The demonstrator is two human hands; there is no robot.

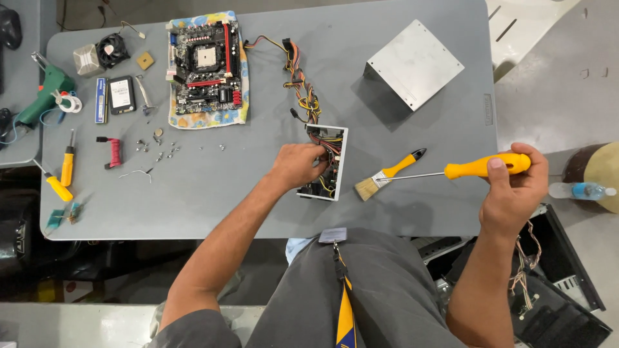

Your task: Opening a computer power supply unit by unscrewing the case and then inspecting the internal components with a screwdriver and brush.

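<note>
My left hand reaches into an open white power supply chassis in the middle of the grey table, fingers among its coloured wires. A wire bundle trails from it toward the back. My right hand is off the table's right edge, gripping the orange handle of a long screwdriver whose shaft points left. A paintbrush with a yellow and black handle lies just right of the chassis, under the shaft.
A metal cover lies at back right. A motherboard rests on a cloth at the back, with a fan, chip, drive and memory stick to its left. Loose screws, two yellow screwdrivers and a green glue gun sit left.
</note>
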